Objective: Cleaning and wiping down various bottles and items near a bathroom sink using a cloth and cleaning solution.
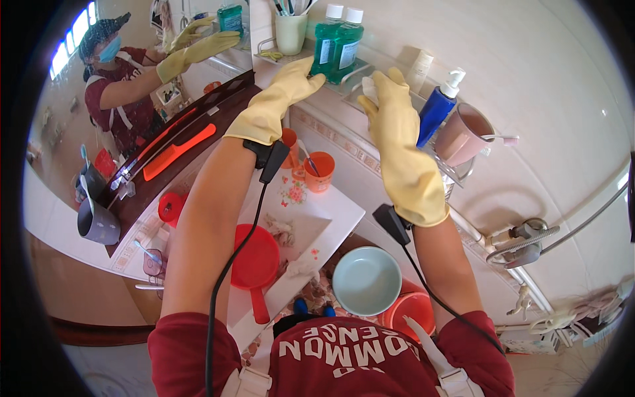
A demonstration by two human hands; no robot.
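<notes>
My left hand (pixel 283 96), in a pale yellow rubber glove, reaches to the wall shelf with its fingers stretched out. Its fingertips are beside two green mouthwash bottles (pixel 345 51) with white caps; whether they touch cannot be made out. My right hand (pixel 391 112), gloved alike, is over the wire shelf (pixel 357 78) to the right of the bottles. Between its thumb and fingers shows a small white cloth-like piece (pixel 370 90), partly hidden. Close by stand a white tube (pixel 419 70), a blue pump bottle (pixel 436 114) and a pink cup (pixel 463 134) with a toothbrush.
A pale green cup (pixel 291 33) with toothbrushes stands at the shelf's left end. Below are orange mugs (pixel 320 172), a red dipper (pixel 254 261) on the sink, a pale blue basin (pixel 367 281) and a red bucket (pixel 411 314). An orange comb (pixel 178 152) lies by the mirror (pixel 165 40).
</notes>
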